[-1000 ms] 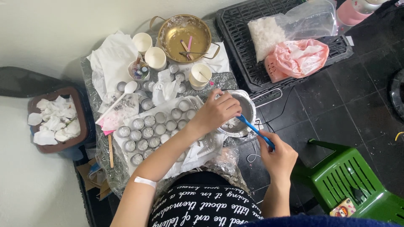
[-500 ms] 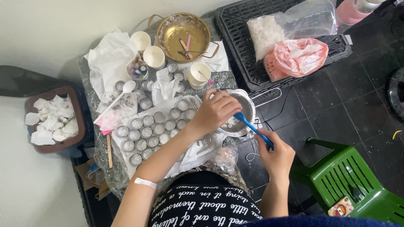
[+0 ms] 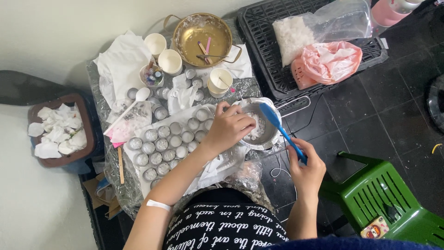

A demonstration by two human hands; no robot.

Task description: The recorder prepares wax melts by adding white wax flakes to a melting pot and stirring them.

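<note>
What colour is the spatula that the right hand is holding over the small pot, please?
The spatula is blue, clearest in the head view.

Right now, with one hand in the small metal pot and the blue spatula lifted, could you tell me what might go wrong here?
1. The metal pot sits near the table edge; the left hand pressing inside could tip it off.
2. The blue spatula, held by the right hand over the pot, might drip white material onto the table.
3. The small tins stand crowded beside the left forearm; a nudge could topple some.
</note>
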